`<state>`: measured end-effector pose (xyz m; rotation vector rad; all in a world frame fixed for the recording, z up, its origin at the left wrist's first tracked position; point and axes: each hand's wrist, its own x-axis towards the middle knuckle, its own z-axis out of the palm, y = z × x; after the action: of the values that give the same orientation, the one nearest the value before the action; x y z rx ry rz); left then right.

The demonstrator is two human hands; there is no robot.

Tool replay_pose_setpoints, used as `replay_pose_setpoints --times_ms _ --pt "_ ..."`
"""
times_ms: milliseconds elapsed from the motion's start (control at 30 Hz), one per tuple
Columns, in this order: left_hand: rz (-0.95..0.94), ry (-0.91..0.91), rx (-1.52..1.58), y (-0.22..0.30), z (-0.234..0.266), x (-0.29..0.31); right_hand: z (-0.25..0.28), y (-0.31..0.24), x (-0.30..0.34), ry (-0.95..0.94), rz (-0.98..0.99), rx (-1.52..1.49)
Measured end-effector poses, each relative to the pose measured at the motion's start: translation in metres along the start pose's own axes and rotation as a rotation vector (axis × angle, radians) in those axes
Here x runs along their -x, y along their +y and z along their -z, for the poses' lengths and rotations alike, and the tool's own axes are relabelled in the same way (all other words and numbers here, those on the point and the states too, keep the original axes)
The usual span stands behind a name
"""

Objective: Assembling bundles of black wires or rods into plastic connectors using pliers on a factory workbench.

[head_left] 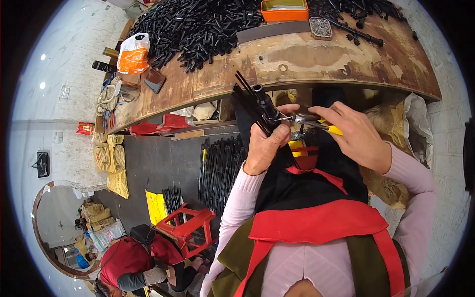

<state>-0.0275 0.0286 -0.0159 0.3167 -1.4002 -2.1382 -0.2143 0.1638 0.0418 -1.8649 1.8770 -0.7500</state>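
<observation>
My left hand (269, 147) is closed around several thin black rods (246, 103) and a thicker black stepped tube (267, 105), all pointing up and away from me. A thin pale strand (285, 118) runs from the tube toward the jaws of a pair of pliers (335, 130) with yellow-and-black handles. Those handles are wrapped by the fingers of my right hand (357, 132). The metal head of the pliers is close beside the tube, at my left fingertips. Whether the jaws grip the strand is too small to tell.
Beyond my hands runs a wooden workbench (213, 86) with a heap of black tubes (193, 29), an orange box (284, 12), a small tray of bits (320, 28) and a phone (155, 80). Black rods (217, 173), a red stool (193, 225) and a bent-over person (126, 260) are at left.
</observation>
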Motion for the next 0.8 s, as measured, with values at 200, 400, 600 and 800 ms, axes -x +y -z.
replay_pose_setpoints --times_ms 200,400,600,800 --pt "0.063 -0.01 -0.03 0.001 0.001 -0.001 -0.015 -0.002 -0.004 0.069 0.08 -0.079" --pt "0.082 -0.049 -0.01 0.001 0.001 0.0 -0.002 -0.003 -0.006 0.006 0.079 0.135" --pt "0.112 -0.125 -0.087 0.011 0.002 0.005 0.031 -0.005 -0.015 -0.565 -0.144 -0.494" --pt "0.122 -0.035 -0.109 0.01 -0.011 -0.002 0.038 0.001 0.0 -0.045 0.189 0.069"
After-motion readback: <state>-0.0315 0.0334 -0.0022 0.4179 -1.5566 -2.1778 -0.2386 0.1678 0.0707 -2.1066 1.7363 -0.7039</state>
